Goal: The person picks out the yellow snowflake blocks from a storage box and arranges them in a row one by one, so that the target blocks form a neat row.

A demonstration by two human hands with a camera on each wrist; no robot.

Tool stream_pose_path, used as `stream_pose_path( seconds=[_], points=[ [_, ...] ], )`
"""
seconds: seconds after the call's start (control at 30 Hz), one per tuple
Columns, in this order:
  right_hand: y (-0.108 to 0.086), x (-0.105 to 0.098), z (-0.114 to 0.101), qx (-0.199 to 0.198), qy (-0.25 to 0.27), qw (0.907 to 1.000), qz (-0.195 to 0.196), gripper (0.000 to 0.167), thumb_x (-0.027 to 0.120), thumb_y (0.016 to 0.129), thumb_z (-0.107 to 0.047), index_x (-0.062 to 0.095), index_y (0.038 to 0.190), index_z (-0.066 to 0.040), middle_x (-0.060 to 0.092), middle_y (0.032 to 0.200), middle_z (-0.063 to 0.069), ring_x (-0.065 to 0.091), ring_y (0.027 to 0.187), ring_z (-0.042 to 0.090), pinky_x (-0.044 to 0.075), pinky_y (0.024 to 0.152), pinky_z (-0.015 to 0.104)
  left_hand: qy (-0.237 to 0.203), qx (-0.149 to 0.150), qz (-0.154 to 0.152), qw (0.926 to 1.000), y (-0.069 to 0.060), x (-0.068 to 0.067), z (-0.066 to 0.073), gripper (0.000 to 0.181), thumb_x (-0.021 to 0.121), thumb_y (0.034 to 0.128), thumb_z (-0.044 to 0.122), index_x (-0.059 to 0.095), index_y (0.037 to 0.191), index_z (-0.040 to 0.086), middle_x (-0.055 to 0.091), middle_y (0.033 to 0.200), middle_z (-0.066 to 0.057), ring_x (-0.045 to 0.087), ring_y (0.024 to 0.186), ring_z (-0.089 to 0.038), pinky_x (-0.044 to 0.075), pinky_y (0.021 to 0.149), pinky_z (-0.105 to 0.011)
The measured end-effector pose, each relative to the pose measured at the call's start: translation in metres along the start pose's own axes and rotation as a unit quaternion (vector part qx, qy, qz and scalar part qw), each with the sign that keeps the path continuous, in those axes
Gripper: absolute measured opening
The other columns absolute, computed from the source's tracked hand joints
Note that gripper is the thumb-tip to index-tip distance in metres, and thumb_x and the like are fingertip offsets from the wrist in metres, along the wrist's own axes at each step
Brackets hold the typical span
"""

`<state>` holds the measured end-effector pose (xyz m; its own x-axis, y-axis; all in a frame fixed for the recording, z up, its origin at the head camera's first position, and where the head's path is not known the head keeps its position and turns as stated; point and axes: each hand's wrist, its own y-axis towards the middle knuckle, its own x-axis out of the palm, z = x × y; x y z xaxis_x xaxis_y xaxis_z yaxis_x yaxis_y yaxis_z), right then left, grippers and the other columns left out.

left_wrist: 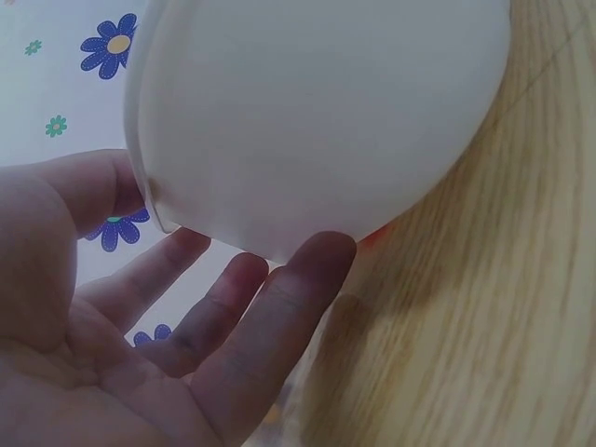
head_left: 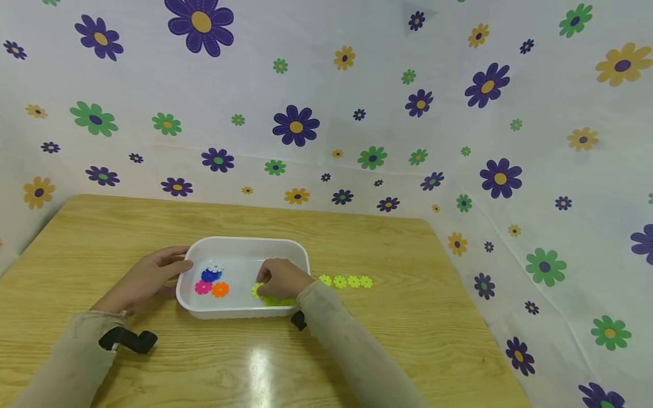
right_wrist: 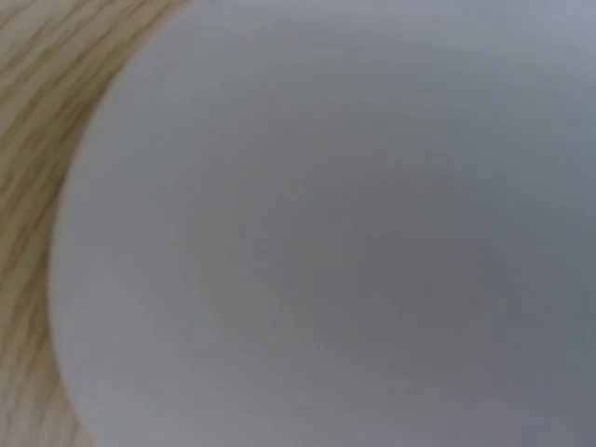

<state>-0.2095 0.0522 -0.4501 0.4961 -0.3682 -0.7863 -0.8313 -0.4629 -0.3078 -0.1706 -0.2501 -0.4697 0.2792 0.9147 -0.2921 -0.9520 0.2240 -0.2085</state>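
A white tray stands on the table, its outer wall filling much of the left wrist view. The left hand grips its left end, thumb over the rim and fingers against the outside. Inside the tray's right half, the right hand pinches a yellow-green flower disc; more yellow-green discs lie under it. At the tray's left lie white, blue, pink and orange discs. The right wrist view shows only tray wall and table.
Several yellow-green discs lie in a row on the wooden table, right of the tray. The right forearm passes just in front of the row. A flower-patterned cloth hangs behind the table and along its right side.
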Motion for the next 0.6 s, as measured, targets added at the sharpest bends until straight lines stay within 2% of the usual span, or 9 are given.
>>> stream_pose_path(
  seconds=[0.2, 0.33, 0.43, 0.6],
  points=[
    [-0.002, -0.001, -0.002, 0.006, 0.033, 0.9995, 0.000, 0.012, 0.081, 0.090, -0.016, 0.071, 0.086, -0.014, 0.066, 0.081, -0.006, 0.055, 0.072, 0.008, 0.047, 0.062, 0.021, -0.002, 0.002, -0.001, 1.0000, 0.000, 0.000, 0.001, 0.071, 0.055, 0.1075, 0.041, 0.030, 0.160, 0.001, 0.040, 0.154, -0.034, 0.048, 0.136, -0.055, 0.062, 0.088, -0.045],
    [-0.004, -0.003, -0.002, 0.003, 0.080, 0.9968, 0.001, 0.011, 0.079, 0.093, -0.016, 0.070, 0.087, -0.014, 0.065, 0.079, -0.003, 0.056, 0.067, 0.009, 0.048, 0.056, 0.021, -0.001, 0.001, 0.001, 1.0000, -0.001, 0.000, 0.001, 0.071, 0.056, 0.1073, 0.041, 0.031, 0.160, 0.000, 0.040, 0.154, -0.034, 0.049, 0.135, -0.054, 0.063, 0.087, -0.045],
    [-0.006, -0.006, -0.003, -0.013, 0.116, 0.9931, 0.009, 0.010, 0.077, 0.095, -0.017, 0.070, 0.088, -0.014, 0.065, 0.078, -0.002, 0.058, 0.065, 0.010, 0.049, 0.055, 0.021, -0.002, 0.001, 0.001, 1.0000, -0.001, 0.000, 0.001, 0.070, 0.056, 0.1075, 0.040, 0.031, 0.160, 0.000, 0.040, 0.154, -0.034, 0.050, 0.134, -0.053, 0.063, 0.087, -0.045],
    [-0.018, -0.019, -0.002, -0.071, 0.149, 0.9854, 0.043, 0.005, 0.075, 0.096, -0.017, 0.072, 0.094, -0.013, 0.068, 0.083, -0.003, 0.063, 0.070, 0.010, 0.056, 0.065, 0.023, -0.009, 0.003, -0.001, 1.0000, 0.000, 0.000, -0.001, 0.068, 0.055, 0.1081, 0.038, 0.031, 0.160, 0.001, 0.040, 0.155, -0.034, 0.051, 0.133, -0.053, 0.063, 0.087, -0.045]
  ],
)
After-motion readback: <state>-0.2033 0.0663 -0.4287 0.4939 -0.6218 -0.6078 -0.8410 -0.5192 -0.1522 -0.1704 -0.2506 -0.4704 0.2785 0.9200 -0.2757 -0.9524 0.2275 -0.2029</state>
